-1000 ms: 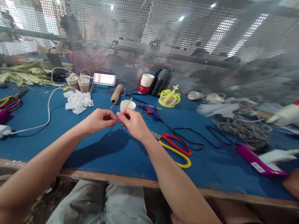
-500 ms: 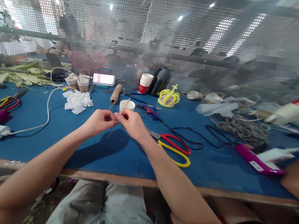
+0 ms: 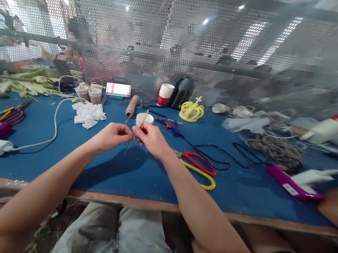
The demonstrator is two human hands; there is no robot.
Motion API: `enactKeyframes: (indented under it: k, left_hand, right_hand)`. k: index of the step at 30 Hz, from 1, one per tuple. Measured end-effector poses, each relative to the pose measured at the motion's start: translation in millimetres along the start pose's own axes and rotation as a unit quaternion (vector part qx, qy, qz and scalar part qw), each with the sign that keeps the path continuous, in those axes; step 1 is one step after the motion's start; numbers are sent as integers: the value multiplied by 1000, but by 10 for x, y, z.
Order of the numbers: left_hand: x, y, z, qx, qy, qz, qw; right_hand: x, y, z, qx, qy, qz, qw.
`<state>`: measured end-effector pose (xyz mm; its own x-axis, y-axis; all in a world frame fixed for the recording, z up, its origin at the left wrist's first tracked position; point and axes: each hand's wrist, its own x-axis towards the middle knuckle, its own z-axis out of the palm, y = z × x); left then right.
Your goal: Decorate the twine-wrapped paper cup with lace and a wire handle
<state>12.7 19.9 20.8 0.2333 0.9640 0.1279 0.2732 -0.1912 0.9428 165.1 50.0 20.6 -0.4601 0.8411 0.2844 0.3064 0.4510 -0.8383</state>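
Observation:
My left hand (image 3: pixel 115 137) is closed in a pinch on a thin strand of twine (image 3: pixel 127 149), whose loose end dangles below the fingertips. Close against it, my right hand (image 3: pixel 152 139) pinches a thin brown stick (image 3: pixel 146 116) that points up at a slant. The fingertips of both hands nearly meet, so the spot where twine and stick come together is hard to make out. Just behind them stands a white paper cup (image 3: pixel 144 119). A roll of twine (image 3: pixel 132 106) lies beyond my left hand, with a strand running toward me.
Scissors (image 3: pixel 199 169) with red and yellow handles lie by my right forearm. Behind are a blue glue gun (image 3: pixel 170 126), a yellow crown-shaped piece (image 3: pixel 191 112), stacked cups (image 3: pixel 164 95) and a dark jug (image 3: pixel 183 93). White fabric (image 3: pixel 89 113) and power strips (image 3: pixel 293 183) flank the workspace.
The brown stick stands up a little more from my right hand, and the hanging twine end has shifted slightly. Both hands keep their pinch; the view has moved slightly.

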Motion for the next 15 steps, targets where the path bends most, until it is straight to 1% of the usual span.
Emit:
enactKeyframes:
  k: [5,15]
  left_hand:
    - [18,-36,7,31,21,21,999]
    - [20,-45,13,46,33,16,998]
  right_hand:
    - [9,9,8,-43,10,-8,999]
    - [-4,-17,17,-73,31,-8,997]
